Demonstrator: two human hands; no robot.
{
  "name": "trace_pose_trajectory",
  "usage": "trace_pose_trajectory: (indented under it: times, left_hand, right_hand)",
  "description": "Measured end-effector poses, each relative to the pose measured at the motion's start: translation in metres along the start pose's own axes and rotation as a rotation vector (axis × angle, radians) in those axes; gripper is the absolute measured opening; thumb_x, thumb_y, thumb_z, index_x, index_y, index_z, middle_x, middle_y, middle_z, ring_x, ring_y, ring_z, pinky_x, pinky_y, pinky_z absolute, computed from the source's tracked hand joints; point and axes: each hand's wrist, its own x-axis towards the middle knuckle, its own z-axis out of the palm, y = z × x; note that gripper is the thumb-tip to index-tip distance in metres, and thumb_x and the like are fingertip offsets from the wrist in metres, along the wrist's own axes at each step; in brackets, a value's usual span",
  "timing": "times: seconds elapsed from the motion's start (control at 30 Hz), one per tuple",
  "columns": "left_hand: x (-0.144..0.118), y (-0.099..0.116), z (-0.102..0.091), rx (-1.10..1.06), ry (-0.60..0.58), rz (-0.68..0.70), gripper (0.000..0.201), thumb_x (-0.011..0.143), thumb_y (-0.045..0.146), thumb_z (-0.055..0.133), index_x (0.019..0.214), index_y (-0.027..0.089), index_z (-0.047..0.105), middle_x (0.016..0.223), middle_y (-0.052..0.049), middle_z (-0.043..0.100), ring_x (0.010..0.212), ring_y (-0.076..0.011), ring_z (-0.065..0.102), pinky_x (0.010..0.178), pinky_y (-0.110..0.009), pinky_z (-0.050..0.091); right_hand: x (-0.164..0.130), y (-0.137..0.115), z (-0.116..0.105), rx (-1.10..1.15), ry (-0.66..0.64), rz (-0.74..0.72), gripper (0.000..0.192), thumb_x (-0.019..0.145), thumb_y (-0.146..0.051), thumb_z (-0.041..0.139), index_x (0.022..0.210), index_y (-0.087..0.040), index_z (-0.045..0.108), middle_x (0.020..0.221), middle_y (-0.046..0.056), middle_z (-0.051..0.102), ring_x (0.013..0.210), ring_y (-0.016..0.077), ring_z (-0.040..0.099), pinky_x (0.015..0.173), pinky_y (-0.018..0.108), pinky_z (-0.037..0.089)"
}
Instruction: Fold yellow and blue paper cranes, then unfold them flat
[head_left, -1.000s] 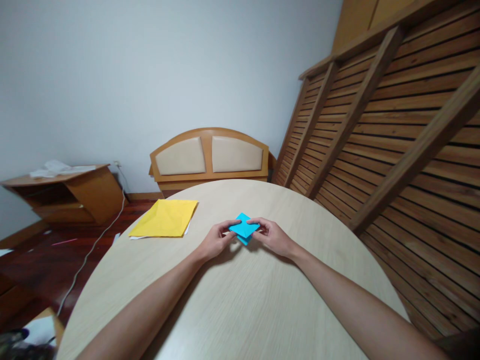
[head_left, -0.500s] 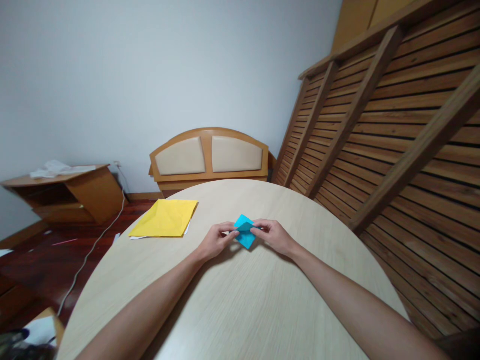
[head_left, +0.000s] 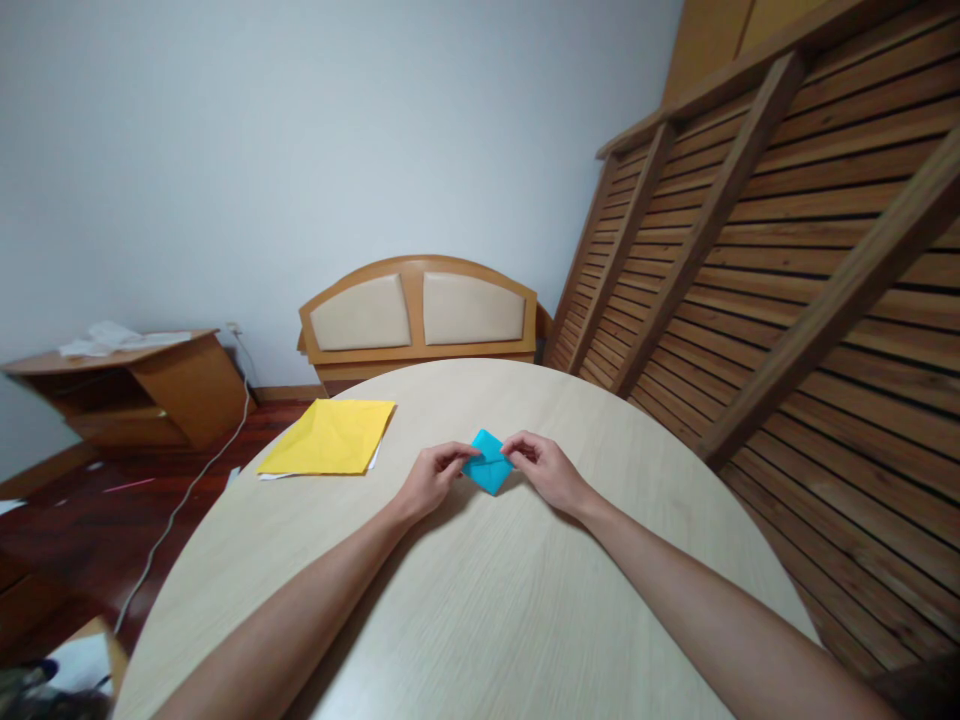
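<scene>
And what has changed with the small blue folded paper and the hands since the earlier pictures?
The small blue diamond-shaped folded paper has had its near flap lifted off the lower half; a line now crosses its middle. The right hand has shifted outward along the upper right edge; its grip is unclear. The left hand still holds the left corner, and the yellow square paper stayed put.

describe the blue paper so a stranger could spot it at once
Find the round, pale table. Between the left hand and the right hand is the folded blue paper. It is much smaller than the yellow paper lying off to the left.
</scene>
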Motion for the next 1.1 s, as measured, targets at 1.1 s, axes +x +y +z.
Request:
trace_pose_trajectory:
  times: [1.1]
  left_hand:
    - [-0.0028, 0.0051, -0.0017, 0.456, -0.002, 0.079, 0.035, 0.097, 0.042, 0.053, 0.121, 0.022, 0.067, 0.108, -0.006, 0.076, 0.074, -0.0185, 0.071, 0.072, -0.029, 0.055]
  right_hand:
    - [-0.0023, -0.006, 0.0002, -0.221, -0.012, -0.117, 0.031, 0.081, -0.019, 0.067, 0.112, -0.02, 0.07, 0.105, 0.007, 0.07, 0.094, 0.0193, 0.065, 0.082, 0.033, 0.053]
